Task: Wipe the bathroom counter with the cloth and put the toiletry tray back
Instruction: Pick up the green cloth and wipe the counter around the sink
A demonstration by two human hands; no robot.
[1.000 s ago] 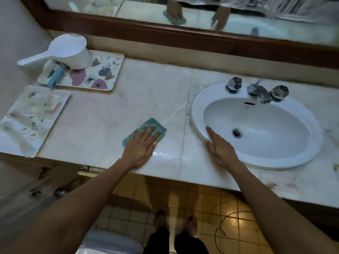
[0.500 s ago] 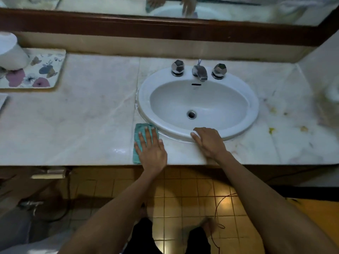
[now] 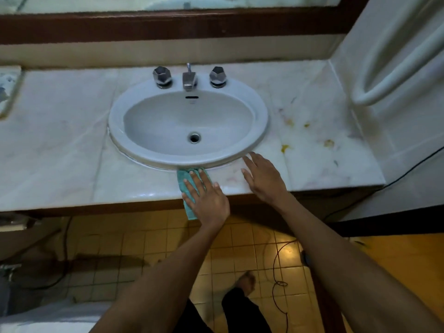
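Moved: cloth (image 3: 186, 182) and left hand (image 3: 206, 200) slid rightward along the desk (image 3: 60, 152), now below the sink (image 3: 260, 121) front rim.
Hidden: tray (image 3: 8, 92) cut off at left edge, blurred; cloth mostly covered, its end hanging over the desk edge.
Left hand: flat, fingers spread, pressing the cloth.
Right hand (image 3: 264, 181): open, palm down on the desk beside the sink rim, holding nothing.

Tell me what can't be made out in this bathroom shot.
Head view:
- Tray: cut off by the left edge and blurred; contents unreadable.
- Cloth: mostly covered by the left hand.
- Mirror: cut by the top edge.
- Yellow spots on the counter: too small to identify.
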